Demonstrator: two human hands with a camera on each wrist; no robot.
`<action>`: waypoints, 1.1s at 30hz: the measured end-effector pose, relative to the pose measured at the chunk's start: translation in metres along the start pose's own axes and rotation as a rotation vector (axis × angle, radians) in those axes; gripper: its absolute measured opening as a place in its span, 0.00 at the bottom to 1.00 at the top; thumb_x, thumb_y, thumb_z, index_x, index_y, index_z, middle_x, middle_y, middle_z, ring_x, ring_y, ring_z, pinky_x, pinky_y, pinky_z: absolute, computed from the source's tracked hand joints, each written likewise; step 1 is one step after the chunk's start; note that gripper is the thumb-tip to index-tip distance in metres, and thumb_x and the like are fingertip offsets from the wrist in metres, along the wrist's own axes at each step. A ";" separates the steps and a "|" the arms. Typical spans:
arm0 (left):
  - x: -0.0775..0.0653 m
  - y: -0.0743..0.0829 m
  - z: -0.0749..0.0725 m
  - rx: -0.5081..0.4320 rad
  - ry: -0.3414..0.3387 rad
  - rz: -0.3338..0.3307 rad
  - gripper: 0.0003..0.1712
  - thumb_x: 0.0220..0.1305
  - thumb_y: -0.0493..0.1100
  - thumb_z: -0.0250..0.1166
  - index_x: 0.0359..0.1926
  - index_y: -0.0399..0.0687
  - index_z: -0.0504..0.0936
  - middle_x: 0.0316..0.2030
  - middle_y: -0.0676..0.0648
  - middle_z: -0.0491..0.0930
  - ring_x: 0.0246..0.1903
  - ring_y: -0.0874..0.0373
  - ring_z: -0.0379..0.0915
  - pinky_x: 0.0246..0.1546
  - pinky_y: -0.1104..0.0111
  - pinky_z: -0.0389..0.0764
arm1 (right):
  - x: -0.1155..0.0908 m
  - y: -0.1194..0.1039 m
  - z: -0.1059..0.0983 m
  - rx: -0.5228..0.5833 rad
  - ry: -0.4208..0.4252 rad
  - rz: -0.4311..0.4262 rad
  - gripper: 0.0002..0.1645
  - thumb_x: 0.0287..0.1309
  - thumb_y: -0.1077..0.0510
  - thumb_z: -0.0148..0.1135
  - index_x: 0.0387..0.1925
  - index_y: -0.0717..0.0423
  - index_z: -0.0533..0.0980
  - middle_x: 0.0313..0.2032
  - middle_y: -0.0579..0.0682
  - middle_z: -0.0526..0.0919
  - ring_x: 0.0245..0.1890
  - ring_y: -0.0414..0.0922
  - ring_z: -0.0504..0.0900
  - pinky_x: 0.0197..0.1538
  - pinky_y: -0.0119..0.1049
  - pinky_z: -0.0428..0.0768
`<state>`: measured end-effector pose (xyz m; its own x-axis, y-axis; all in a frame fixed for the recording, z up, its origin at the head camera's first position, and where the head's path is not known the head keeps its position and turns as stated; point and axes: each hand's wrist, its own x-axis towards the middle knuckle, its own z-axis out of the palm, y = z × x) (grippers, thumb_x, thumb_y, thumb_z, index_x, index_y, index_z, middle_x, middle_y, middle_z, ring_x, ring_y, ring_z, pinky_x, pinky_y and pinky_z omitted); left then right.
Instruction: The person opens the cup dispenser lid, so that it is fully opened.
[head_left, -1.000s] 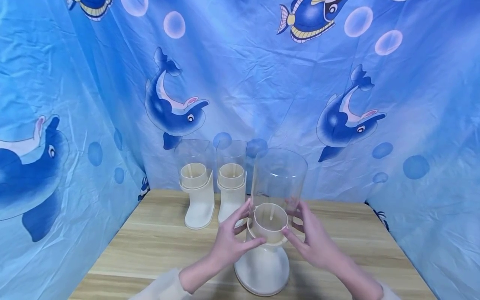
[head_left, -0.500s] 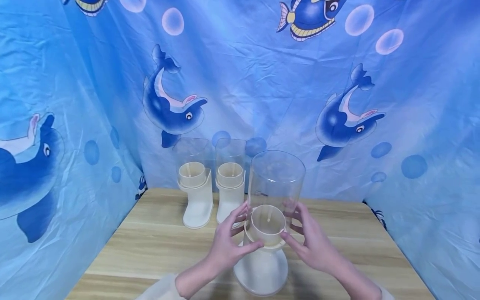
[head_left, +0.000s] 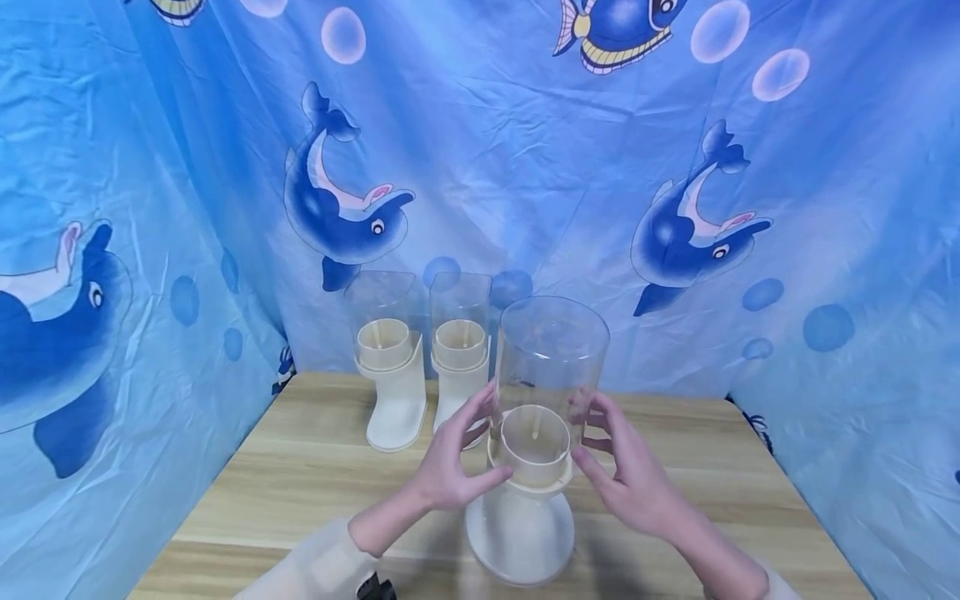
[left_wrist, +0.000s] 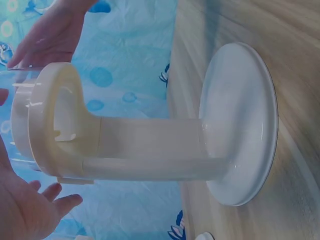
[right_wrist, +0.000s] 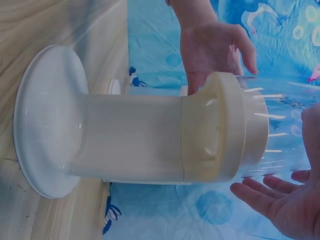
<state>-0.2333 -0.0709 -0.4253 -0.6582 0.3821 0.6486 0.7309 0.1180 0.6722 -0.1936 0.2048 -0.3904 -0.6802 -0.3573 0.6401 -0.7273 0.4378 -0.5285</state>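
A cream dispenser stand (head_left: 522,533) with a round foot rises from the table in front of me, upright. On its top ring sits a clear cylinder (head_left: 553,358), open at the top, with a cream collar (head_left: 535,447) inside its lower end. From the left, my left hand (head_left: 450,467) surrounds the cylinder's lower part, thumb tip near the collar. My right hand (head_left: 630,471) does the same from the right, some fingers behind the clear wall. In the wrist views, the left hand's fingers (left_wrist: 65,202) and right hand's fingers (right_wrist: 250,197) are spread loosely beside it.
Two similar dispensers, a left one (head_left: 397,408) and a right one (head_left: 457,392), stand at the back left with clear cylinders on top. A wooden table (head_left: 300,492) bears everything. A blue cloth (head_left: 525,167) with dolphins hangs behind and at both sides.
Both thumbs have drawn back from the front of the ring, the left one to the left and the right one to the right. The dispenser stays upright in its place.
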 end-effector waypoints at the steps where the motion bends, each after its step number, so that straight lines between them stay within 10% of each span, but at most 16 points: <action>1: 0.001 -0.001 -0.001 -0.003 -0.011 0.003 0.57 0.55 0.40 0.78 0.82 0.43 0.59 0.70 0.34 0.75 0.67 0.35 0.76 0.63 0.48 0.85 | 0.001 0.000 0.000 0.000 0.005 -0.004 0.42 0.69 0.70 0.64 0.79 0.58 0.58 0.65 0.55 0.77 0.59 0.57 0.85 0.54 0.42 0.91; 18: -0.001 0.000 0.010 0.040 0.067 0.011 0.56 0.53 0.44 0.81 0.80 0.49 0.63 0.66 0.42 0.80 0.64 0.43 0.78 0.57 0.54 0.89 | 0.010 0.016 0.004 0.118 0.017 -0.018 0.39 0.70 0.69 0.54 0.79 0.52 0.59 0.68 0.61 0.77 0.59 0.58 0.85 0.48 0.44 0.93; 25: 0.008 -0.014 0.006 -0.022 -0.020 0.069 0.56 0.55 0.43 0.76 0.82 0.44 0.59 0.68 0.36 0.77 0.65 0.40 0.77 0.64 0.43 0.83 | 0.014 0.014 0.003 0.103 0.088 -0.016 0.32 0.71 0.66 0.51 0.75 0.57 0.64 0.62 0.66 0.80 0.54 0.50 0.87 0.40 0.40 0.92; 33: 0.011 -0.019 0.006 -0.098 -0.078 0.041 0.51 0.60 0.44 0.72 0.82 0.43 0.60 0.61 0.38 0.82 0.60 0.49 0.81 0.56 0.58 0.89 | 0.016 0.009 0.007 0.094 0.093 -0.006 0.30 0.74 0.66 0.49 0.75 0.54 0.65 0.61 0.61 0.82 0.54 0.51 0.87 0.43 0.45 0.93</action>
<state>-0.2527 -0.0634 -0.4332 -0.6095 0.4553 0.6490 0.7331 0.0119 0.6801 -0.2110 0.1975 -0.3886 -0.6674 -0.2795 0.6902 -0.7398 0.3547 -0.5717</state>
